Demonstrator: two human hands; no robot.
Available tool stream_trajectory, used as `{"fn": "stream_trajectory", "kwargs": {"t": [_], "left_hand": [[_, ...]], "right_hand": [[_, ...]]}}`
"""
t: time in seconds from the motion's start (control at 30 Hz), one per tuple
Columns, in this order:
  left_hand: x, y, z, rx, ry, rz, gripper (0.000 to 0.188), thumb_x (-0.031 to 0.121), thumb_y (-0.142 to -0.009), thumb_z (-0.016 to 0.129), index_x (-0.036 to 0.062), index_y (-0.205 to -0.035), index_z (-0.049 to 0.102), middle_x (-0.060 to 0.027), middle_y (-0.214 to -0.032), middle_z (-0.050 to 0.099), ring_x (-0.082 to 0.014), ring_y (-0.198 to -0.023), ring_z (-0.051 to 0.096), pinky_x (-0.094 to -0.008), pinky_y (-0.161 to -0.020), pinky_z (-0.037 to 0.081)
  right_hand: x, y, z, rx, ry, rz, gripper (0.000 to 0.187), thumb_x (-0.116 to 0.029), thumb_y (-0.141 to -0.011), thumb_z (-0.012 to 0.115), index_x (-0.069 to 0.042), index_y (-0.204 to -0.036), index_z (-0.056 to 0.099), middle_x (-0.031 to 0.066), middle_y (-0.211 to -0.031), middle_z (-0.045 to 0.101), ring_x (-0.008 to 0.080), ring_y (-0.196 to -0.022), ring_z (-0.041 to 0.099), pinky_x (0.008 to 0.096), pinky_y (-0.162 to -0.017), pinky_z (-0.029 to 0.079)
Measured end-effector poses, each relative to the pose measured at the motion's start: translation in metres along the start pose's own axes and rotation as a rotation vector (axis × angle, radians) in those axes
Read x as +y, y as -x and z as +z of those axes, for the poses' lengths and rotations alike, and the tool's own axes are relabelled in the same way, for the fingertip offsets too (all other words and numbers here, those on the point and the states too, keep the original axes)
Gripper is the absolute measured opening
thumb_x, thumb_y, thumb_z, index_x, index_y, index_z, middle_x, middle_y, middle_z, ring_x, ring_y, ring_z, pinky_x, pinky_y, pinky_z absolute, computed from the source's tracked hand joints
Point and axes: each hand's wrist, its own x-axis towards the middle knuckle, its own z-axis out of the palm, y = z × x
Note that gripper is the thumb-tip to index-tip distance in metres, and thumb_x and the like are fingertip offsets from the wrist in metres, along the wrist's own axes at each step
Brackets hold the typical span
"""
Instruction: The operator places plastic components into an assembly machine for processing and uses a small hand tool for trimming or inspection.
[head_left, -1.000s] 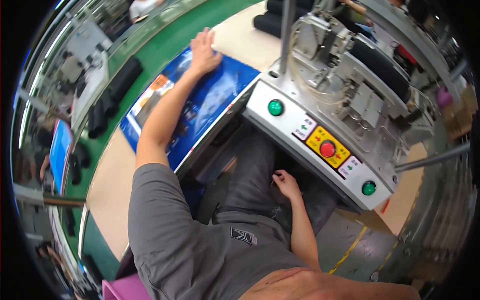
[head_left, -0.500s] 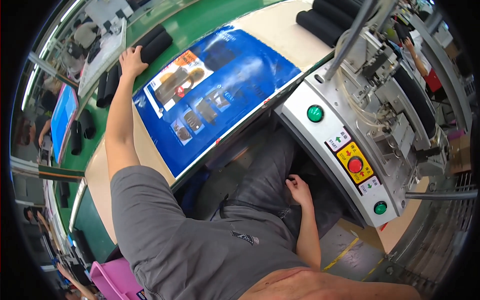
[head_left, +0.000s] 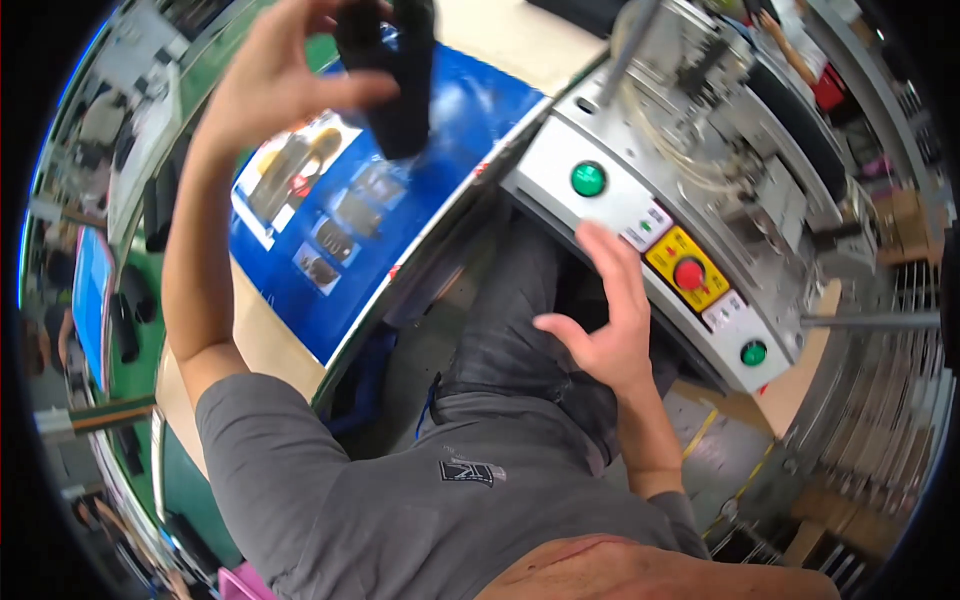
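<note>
Black tube (head_left: 408, 115) (poss. two side by side, blur hides it) hangs tilted at 11 o'clock, over the blue sheet (head_left: 420, 200). L hand (head_left: 275, 90): thumb across it, fingertips mostly hidden, looks clamped on. I'd grip lightly so it doesn't dent, & steady the low end w/ R hand (head_left: 618, 340), empty, fingers well off the thumb, approx. 4 o'clock. Machine (head_left: 690, 195) sits at 2, w/ grey post (head_left: 632, 50) obstructing at 1. Mind red button (head_left: 690, 273), 3 o'clock. More dark rolls (head_left: 123, 328) at 9.

i see a grey floor (head_left: 725, 455) with yellow lines (head_left: 701, 432) at lower right, a green-topped table (head_left: 140, 378) along the left.
</note>
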Motion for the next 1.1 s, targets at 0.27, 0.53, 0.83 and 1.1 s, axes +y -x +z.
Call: {"fn": "stream_trajectory", "kwargs": {"t": [0.27,0.53,0.83,1.1], "left_hand": [[0.048,0.036,0.205,-0.377,1.194,-0.152,0.12,0.001,-0.07,0.102,0.0081,-0.169,0.035,-0.0128,-0.129,0.073,-0.0192,-0.111,0.068,-0.0344,-0.101,0.054],[0.02,0.064,0.244,-0.654,0.988,-0.255,0.076,-0.002,-0.07,0.101,0.0013,-0.137,0.066,-0.0081,-0.123,0.074,-0.0174,-0.107,0.068,-0.0341,-0.106,0.052],[0.037,0.069,0.237,-0.324,0.731,-0.233,0.073,0.007,-0.069,0.104,0.0015,-0.13,0.065,-0.0086,-0.118,0.074,-0.02,-0.105,0.069,-0.0363,-0.103,0.053],[0.081,0.058,0.259,-0.39,0.593,-0.068,0.068,0.018,-0.069,0.107,0.0013,-0.12,0.066,-0.0093,-0.113,0.073,-0.0206,-0.101,0.068,-0.0341,-0.1,0.053]], "right_hand": [[0.016,0.026,-0.016,0.099,-0.311,0.432,0.103,-0.027,-0.072,0.103,-0.001,-0.156,0.049,0.0185,-0.145,0.066,0.0357,-0.125,0.068,0.0455,-0.114,0.048],[0.037,0.058,0.002,0.1,-0.806,0.654,0.099,-0.017,-0.072,0.102,-0.003,-0.154,0.049,0.0153,-0.143,0.066,0.0281,-0.128,0.063,0.04,-0.114,0.045],[0.042,0.054,0.027,0.448,-0.534,0.529,0.11,-0.011,-0.066,0.101,-0.004,-0.158,0.041,0.0151,-0.144,0.063,0.0289,-0.128,0.061,0.0417,-0.116,0.043],[0.053,0.082,-0.01,0.416,-0.81,0.488,0.1,-0.004,-0.063,0.098,-0.003,-0.152,0.053,0.0132,-0.142,0.068,0.0269,-0.126,0.063,0.0407,-0.115,0.046]]}}
